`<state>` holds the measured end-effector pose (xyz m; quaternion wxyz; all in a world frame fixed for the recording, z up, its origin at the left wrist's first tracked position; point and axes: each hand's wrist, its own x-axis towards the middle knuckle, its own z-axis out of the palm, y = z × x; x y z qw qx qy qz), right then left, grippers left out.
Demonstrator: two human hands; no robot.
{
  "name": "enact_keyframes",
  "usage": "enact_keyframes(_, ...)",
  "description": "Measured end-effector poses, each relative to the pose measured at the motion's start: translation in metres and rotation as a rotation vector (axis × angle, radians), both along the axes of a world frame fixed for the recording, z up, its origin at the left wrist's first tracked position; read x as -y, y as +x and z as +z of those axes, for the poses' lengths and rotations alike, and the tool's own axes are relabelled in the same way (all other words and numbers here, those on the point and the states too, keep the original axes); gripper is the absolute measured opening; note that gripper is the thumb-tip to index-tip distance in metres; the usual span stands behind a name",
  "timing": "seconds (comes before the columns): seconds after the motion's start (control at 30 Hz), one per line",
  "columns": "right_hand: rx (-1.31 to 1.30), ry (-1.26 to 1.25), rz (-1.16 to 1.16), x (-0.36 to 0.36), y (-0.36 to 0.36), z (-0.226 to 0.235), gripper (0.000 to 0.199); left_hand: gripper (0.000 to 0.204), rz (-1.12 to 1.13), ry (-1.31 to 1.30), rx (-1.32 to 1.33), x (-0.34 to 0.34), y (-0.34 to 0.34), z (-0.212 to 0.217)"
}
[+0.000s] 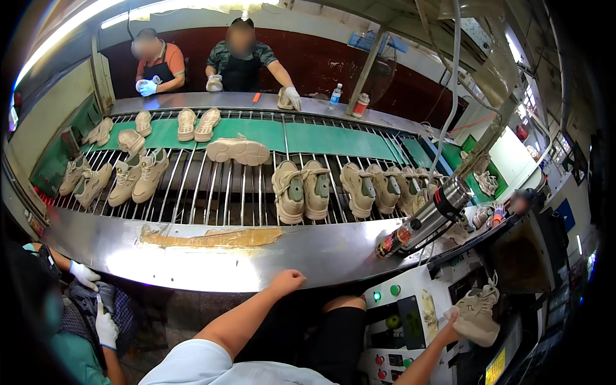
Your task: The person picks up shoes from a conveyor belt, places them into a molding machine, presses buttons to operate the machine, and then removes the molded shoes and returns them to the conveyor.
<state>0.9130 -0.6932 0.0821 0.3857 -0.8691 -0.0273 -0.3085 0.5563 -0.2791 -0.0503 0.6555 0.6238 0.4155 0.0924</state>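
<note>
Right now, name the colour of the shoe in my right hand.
The shoe is beige; head view shows best.

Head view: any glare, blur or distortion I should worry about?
Head view: glare whites out patches of the near metal ledge; the tube light at upper left is blown out. Head view: fisheye bows that ledge, and the corners go black. Head view: the shoe in the right hand is readable, though near the darker right side.

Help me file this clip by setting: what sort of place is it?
Most likely a shoe factory: beige sneakers line a conveyor, two gloved workers in aprons are behind it, and a pushbutton panel is on the near side.
</note>
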Motion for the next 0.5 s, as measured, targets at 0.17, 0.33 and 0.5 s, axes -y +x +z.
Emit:
enact_keyframes(0.17, -0.292, 0.658, 0.463, -0.048, -0.08, -0.009, 0.053, 0.054, -0.238, -0.121, 0.369, 0.079, 0.022, 0.058)
enact_keyframes(0.33, -0.864, 0.935, 1.07, -0.145, -0.145, -0.031, 0.056, 0.08, -0.214, -0.347, 0.866, 0.073, 0.031, 0.086)
enact_keyframes(0.5, -0.992, 0.163, 1.468, -0.282, -0.243, 0.026, 0.057, 0.062, 0.381, -0.483, 1.035, 0.01, -0.045, 0.129)
